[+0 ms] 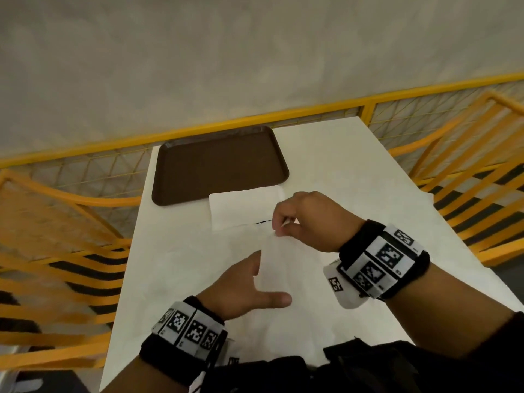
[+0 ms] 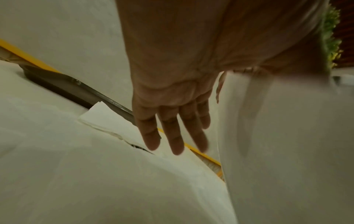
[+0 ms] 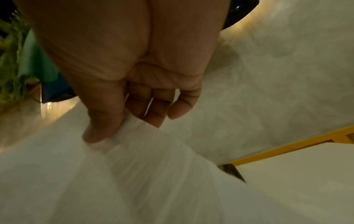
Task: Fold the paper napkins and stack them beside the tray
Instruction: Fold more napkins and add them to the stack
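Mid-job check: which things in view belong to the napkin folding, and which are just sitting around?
Job:
- napkin, pinched at its edge by the right hand
- left hand, open by the napkin
- folded napkins beside the tray

Not part of it:
- table
- yellow chairs
- yellow railing

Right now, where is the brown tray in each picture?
Head view: the brown tray lies at the far left of the white table, above both hands.
Left wrist view: only its dark rim shows, a slanted strip at left.
Right wrist view: just a dark corner at right.
Shared landmark: the yellow railing behind it.
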A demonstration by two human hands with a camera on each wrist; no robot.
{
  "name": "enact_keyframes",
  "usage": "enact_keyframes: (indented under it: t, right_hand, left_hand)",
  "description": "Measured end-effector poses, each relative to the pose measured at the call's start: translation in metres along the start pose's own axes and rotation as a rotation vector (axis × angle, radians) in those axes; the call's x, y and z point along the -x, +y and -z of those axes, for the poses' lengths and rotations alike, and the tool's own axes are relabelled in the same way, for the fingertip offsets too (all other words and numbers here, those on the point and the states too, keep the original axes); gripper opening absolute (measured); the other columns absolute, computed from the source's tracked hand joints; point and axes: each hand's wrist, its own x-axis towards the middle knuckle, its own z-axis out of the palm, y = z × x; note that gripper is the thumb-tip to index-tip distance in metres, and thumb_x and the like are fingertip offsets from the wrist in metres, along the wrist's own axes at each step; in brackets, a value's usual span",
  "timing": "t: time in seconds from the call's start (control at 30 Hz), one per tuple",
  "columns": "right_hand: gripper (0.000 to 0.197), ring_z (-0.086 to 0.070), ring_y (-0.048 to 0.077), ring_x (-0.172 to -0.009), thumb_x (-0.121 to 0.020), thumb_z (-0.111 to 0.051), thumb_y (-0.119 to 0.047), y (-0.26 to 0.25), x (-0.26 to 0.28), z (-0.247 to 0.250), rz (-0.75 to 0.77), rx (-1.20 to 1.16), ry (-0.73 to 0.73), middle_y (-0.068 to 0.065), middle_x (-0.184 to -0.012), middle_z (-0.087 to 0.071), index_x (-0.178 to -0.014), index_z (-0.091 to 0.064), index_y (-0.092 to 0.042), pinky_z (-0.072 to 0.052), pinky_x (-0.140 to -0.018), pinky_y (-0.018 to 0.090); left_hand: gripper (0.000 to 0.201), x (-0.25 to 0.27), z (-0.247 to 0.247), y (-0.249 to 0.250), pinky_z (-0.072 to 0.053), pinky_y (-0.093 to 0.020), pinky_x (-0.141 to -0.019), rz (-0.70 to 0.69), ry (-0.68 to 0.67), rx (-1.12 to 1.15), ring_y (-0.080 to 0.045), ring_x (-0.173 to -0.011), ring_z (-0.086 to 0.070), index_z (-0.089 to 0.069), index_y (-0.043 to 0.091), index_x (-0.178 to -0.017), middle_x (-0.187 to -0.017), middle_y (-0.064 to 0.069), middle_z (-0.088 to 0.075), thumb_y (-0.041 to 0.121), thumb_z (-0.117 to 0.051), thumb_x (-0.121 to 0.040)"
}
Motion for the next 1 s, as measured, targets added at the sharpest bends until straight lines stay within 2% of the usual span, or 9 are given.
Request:
enact_keyframes:
  t: [0.17,0.27,0.4,0.53,0.6,0.7,0.8,0.93,1.0]
  right_hand:
    - [0.004,-0.056,0.010,-0.079,-0.090,-0.064,-0.025,-0.012,-0.003,0.024,-0.010,-0.098,0.134,-0.011,-0.087,-0.066,-0.092,-0.063,-0.021,-0.041,-0.071,0.024]
    - [0.003,-0.057,0.003,-0.081,-0.090,-0.063,-0.025,-0.014,-0.002,0.032,-0.051,-0.204,0.216,-0.014,-0.086,-0.064,-0.089,-0.060,-0.025,-0.041,-0.071,0.013]
    - [0.012,-0.058,-0.007,-0.073,-0.091,-0.063,-0.028,-0.014,0.001,0.040,-0.169,-0.373,0.363,-0.015,-0.079,-0.064,-0.087,-0.052,-0.032,-0.039,-0.066,0.007]
    - [0.050,-0.072,0.029,-0.087,-0.071,-0.078,-0.036,-0.008,0.014,0.043,-0.254,-0.933,0.198,0.009,-0.094,-0.075,-0.111,-0.049,-0.028,-0.056,-0.079,0.043]
    - [0.050,-0.071,0.032,-0.092,-0.071,-0.082,-0.025,-0.005,0.021,0.039,-0.256,-0.950,0.146,0.011,-0.098,-0.075,-0.114,-0.056,-0.019,-0.054,-0.086,0.050]
    - [0.025,-0.071,0.027,-0.095,-0.081,-0.072,-0.008,-0.004,0.028,0.030,-0.297,-0.995,0.229,0.008,-0.101,-0.075,-0.106,-0.068,-0.010,-0.055,-0.089,0.046]
    - [0.027,-0.070,0.028,-0.099,-0.083,-0.067,-0.010,-0.005,0.034,0.025,-0.294,-1.105,0.286,0.009,-0.106,-0.073,-0.110,-0.067,-0.009,-0.058,-0.085,0.040]
    - [0.027,-0.070,0.027,-0.099,-0.093,-0.058,-0.010,-0.004,0.042,0.025,-0.277,-1.124,0.288,0.010,-0.110,-0.072,-0.119,-0.063,-0.012,-0.059,-0.079,0.035]
    - [0.028,-0.069,0.029,-0.101,-0.094,-0.056,-0.009,-0.002,0.047,0.024,-0.275,-1.131,0.271,0.012,-0.111,-0.071,-0.121,-0.062,-0.013,-0.059,-0.081,0.036]
  left_hand:
    - [0.041,0.004,0.012,0.009,-0.056,-0.038,-0.085,-0.038,0.350,-0.024,-0.009,-0.090,-0.068,-0.067,0.027,-0.108,-0.100,0.009,-0.072,0.048,-0.075,-0.074]
    - [0.022,0.011,0.026,0.014,-0.058,-0.045,-0.077,-0.062,0.513,0.133,-0.018,-0.079,-0.071,-0.073,0.019,-0.088,-0.084,0.000,-0.075,0.038,-0.078,-0.076]
    - [0.040,0.027,0.054,0.021,-0.052,-0.038,-0.067,-0.097,0.508,0.409,-0.024,-0.073,-0.065,-0.074,0.014,-0.081,-0.084,-0.011,-0.073,0.043,-0.079,-0.053]
    - [0.030,0.038,0.075,0.028,-0.051,-0.041,-0.082,-0.094,0.478,0.699,-0.026,-0.083,-0.068,-0.071,0.015,-0.092,-0.100,-0.015,-0.072,0.016,-0.082,-0.064]
    - [0.034,0.040,0.079,0.030,-0.055,-0.040,-0.083,-0.109,0.478,0.803,-0.023,-0.088,-0.071,-0.068,0.014,-0.102,-0.105,-0.012,-0.072,0.018,-0.075,-0.069]
    - [0.067,0.045,0.078,0.028,-0.059,-0.036,-0.078,-0.164,0.372,0.897,-0.024,-0.100,-0.070,-0.066,0.011,-0.115,-0.113,-0.010,-0.071,0.032,-0.089,-0.055]
    - [0.094,0.050,0.071,0.023,-0.059,-0.030,-0.070,-0.163,0.293,0.772,-0.023,-0.100,-0.070,-0.064,0.010,-0.115,-0.113,-0.010,-0.071,0.036,-0.097,-0.031]
    - [0.091,0.052,0.065,0.021,-0.059,-0.032,-0.068,-0.151,0.315,0.690,-0.025,-0.100,-0.070,-0.065,0.011,-0.114,-0.112,-0.011,-0.071,0.039,-0.096,-0.033]
    - [0.064,0.053,0.066,0.022,-0.060,-0.035,-0.073,-0.163,0.338,0.731,-0.025,-0.099,-0.070,-0.066,0.011,-0.112,-0.112,-0.013,-0.071,0.035,-0.088,-0.057]
